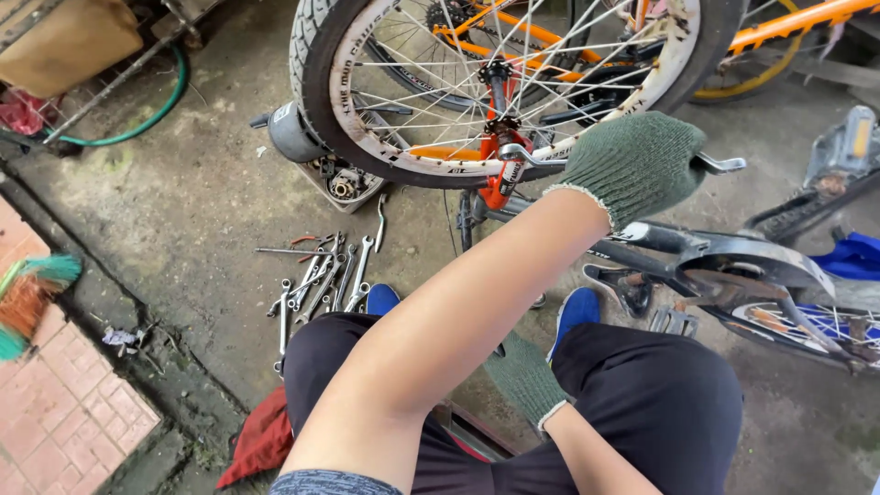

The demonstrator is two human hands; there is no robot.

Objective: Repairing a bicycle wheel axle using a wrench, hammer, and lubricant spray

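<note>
Green hose (147,119) upper left; red rag (261,440) on concrete; broom (32,298) at left edge.

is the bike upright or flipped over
Flipped over: the bike frame lies low while its wheel stands up off the concrete floor.

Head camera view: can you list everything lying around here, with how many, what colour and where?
bicycle wheel: one, white rim, black tyre, top centre
orange frame: one, top right
long wrench: one, silver, across the wheel hub
loose wrenches: several, silver, on the concrete, centre left
parts tray: one, grey, left of the wheel
hose: one, green, top left
brush: one, green and orange bristles, left edge
red cloth: one, bottom left
blue shoes: two, centre
left hand: green glove, grip on the long wrench
right hand: green glove, low between the knees
</note>
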